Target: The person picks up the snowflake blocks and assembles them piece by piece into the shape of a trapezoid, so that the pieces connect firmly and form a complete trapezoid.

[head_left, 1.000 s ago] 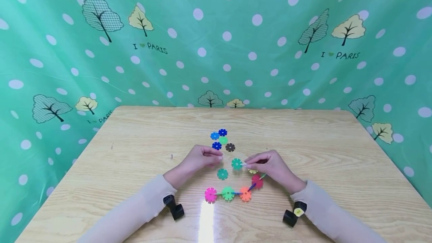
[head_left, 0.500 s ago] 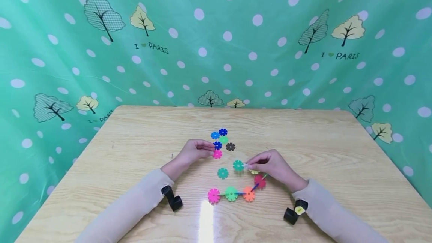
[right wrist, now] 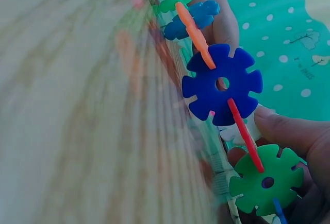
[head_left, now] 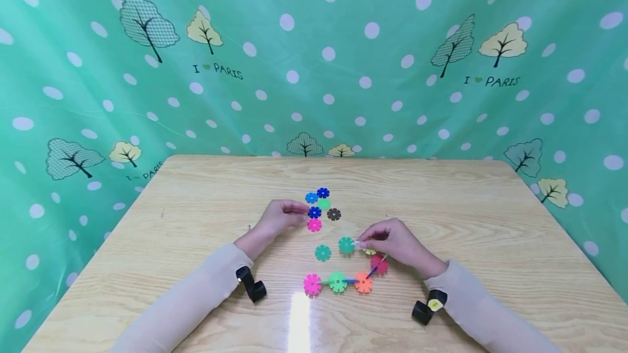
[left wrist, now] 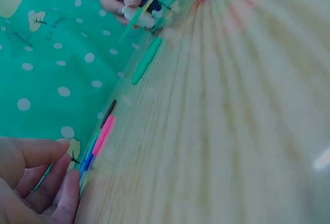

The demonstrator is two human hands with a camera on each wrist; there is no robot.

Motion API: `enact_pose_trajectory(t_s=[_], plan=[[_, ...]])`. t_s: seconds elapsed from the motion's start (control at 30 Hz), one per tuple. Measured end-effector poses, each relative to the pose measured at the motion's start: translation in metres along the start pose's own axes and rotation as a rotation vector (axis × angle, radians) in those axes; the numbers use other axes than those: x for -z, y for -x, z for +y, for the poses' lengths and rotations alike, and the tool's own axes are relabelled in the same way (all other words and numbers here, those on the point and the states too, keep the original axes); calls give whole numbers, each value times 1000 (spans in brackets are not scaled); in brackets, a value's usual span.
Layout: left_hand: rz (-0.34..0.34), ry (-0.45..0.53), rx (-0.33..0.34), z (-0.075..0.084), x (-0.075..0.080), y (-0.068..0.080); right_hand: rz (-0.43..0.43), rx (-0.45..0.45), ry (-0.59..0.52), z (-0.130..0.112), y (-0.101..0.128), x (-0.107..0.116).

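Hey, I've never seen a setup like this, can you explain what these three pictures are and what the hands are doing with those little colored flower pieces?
A person sits at a wooden table wearing three cameras. The wide picture comes from the head; the two blurry close-ups come from small cameras strapped at each wrist.

On the table lie flat plastic snowflake discs. The right hand pinches a white disc joined to a teal disc, at the end of a linked chain of discs. The left hand touches the loose cluster, fingertips beside a dark blue disc; whether it grips one, I cannot tell. One more teal disc lies alone.
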State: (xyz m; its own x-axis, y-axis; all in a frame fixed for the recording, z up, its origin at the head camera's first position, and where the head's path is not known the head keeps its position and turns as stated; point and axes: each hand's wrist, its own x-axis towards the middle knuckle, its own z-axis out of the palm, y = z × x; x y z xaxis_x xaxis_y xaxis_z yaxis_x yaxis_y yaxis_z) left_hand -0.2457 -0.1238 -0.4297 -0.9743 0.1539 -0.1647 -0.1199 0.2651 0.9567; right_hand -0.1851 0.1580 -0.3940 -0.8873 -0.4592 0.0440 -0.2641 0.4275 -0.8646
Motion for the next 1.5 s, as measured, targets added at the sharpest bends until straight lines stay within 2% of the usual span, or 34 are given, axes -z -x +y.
enact_pose_trajectory(t_s=[0.23, 0.43, 0.57, 0.9, 1.03, 1.27, 1.5], plan=[[57, -31, -34, 4, 2, -19, 0, -9, -18, 4, 0, 1], [73, -132, -14, 7, 3, -36, 2, -6, -42, 29, -7, -2], [45, -160, -35, 5, 5, -44, 0, -4, -63, 36, -8, -4], [-28, -349, -165, 2, 10, -57, -13, 4, -60, 36, -8, -4], [-31, -393, -180, 2, 8, -60, -8, 15, -63, 37, -7, -4], [-20, -418, -167, 3, 9, -59, -4, 32, -58, 38, -8, -5], [-42, -325, -138, 2, 13, -53, -8, 31, -71, 35, -7, -4]])
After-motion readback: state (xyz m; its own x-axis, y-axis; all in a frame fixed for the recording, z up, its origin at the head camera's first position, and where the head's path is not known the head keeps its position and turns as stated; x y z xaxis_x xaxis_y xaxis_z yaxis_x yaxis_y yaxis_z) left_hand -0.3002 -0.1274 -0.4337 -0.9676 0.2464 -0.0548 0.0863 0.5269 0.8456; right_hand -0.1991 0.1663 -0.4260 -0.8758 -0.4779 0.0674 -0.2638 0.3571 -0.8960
